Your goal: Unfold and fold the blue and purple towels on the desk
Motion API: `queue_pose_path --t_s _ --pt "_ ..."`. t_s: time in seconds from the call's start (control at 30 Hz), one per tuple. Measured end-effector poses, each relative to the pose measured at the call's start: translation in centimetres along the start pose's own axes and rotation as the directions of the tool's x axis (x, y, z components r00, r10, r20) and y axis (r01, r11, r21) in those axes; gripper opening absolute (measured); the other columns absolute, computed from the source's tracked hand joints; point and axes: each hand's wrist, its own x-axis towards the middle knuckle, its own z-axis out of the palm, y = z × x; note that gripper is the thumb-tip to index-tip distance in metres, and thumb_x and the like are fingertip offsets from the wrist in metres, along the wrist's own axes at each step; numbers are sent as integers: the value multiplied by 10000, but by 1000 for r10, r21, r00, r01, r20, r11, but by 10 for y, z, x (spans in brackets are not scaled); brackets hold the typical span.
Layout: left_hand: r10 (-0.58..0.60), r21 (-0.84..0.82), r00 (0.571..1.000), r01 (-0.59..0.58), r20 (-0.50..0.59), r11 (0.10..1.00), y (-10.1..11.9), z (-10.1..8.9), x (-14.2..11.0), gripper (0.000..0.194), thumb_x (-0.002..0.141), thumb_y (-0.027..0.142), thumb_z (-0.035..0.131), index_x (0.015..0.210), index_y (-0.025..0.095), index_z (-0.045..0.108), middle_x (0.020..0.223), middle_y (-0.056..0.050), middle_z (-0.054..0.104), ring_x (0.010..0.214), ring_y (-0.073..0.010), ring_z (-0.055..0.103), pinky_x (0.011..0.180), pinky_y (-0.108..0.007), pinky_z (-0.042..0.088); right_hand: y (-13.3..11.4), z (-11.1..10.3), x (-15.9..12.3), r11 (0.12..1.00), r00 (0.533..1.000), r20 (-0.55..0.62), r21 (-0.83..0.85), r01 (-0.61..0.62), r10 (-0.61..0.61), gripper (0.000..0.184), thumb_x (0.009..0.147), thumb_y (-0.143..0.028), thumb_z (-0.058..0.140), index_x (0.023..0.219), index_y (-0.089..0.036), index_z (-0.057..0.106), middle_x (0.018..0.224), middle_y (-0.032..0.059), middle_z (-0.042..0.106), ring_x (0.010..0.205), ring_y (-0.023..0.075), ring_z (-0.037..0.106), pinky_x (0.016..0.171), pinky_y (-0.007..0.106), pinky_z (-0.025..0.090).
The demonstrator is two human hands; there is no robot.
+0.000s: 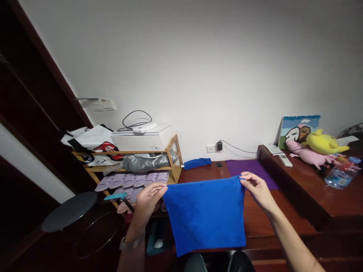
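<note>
Blue cloth: we have the bright-blue, four-sided fabric cloth [207,219] hanging between five and six o'clock, its upper edge nearly straight.
Upper corners: either could slip, we judge, if a fingertip pinch slackened, letting the sheet sag onto our dark-clad knees [195,263].
Top edge: drawing our hands together would probably crease it.
Left hand: ours [151,194], at seven o'clock, has thumb and fingers closed on one corner.
Right hand: ours [255,185], at four o'clock, pinches the opposite corner, remaining fingers loosely curled.
Hand spacing: well apart.
</note>
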Motion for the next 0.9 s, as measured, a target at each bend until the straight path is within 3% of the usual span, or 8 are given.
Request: queue_pose_path --t_s 0.1,0.2,0.4,0.6,0.73,0.9 --pt "-97 -95 995 99 26 991 -1 9 -3 402 642 525 922 791 185 767 807 -86 835 725 -211 774 668 -290 653 1 -11 -9 1000 1000 3 -3 -17 17 556 703 -691 963 867 -186 798 1149 143 795 1051 241 740 876 329 627" --pt "-125 -138 992 128 32 982 -3 15 -5 390 614 504 935 774 191 765 819 -79 843 735 -212 779 664 -283 648 4 -19 -17 1000 999 -35 -11 12 -12 525 705 -660 974 865 -192 801 1067 127 798 977 227 741 828 327 632" --pt "-95 -116 995 99 37 988 -4 16 -15 363 654 524 935 770 211 792 812 -67 853 753 -232 809 693 -307 679 3 -24 -33 987 979 -131 -23 157 -159 440 774 -596 950 833 -202 765 946 92 758 872 192 702 724 292 597" --pt "-92 -94 996 92 -3 991 -11 16 -20 362 649 531 941 772 216 812 823 -66 862 770 -245 827 665 -300 686 0 -20 -40 981 964 -186 -41 187 -192 398 808 -561 937 838 -211 749 923 82 744 849 185 698 728 286 595" --pt "-121 -124 993 118 -12 985 -9 9 -29 321 620 479 976 751 228 826 778 -48 854 746 -253 824 671 -327 699 0 -26 -47 979 967 -152 -61 196 -204 364 844 -519 919 755 -217 737 943 88 749 842 187 708 721 287 605" --pt "-58 -192 994 41 -88 981 -4 -8 -44 292 558 444 1017 640 282 789 707 -10 825 680 -262 801 643 -388 712 -4 -41 -65 964 968 -112 -169 203 -224 308 861 -469 907 711 -234 776 948 113 766 854 229 729 686 317 618"
